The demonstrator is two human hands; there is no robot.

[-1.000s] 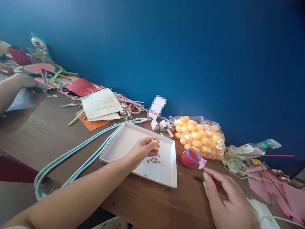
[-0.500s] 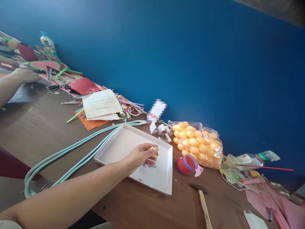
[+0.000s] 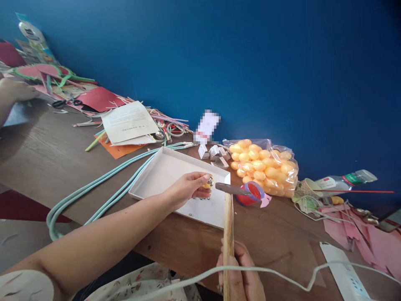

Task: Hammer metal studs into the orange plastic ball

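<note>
My left hand pinches a small round yellow-and-silver piece between thumb and fingers, above a shallow white box lid. Several tiny metal balls lie in the lid beneath the fingers. A hammer stands raised in my right hand, which wraps round its wooden handle. Its dark metal head is level with the yellow-and-silver piece, just to its right, with a small gap between them.
A bag of orange balls and a red tape roll lie behind the hammer. A white cable crosses before my right hand near a power strip. Pale green cords loop left of the lid. Another person's hand is far left.
My right hand has come into view and lifted the hammer from the table toward the piece. My left hand still holds that piece over the lid. The camera view has shifted slightly.
</note>
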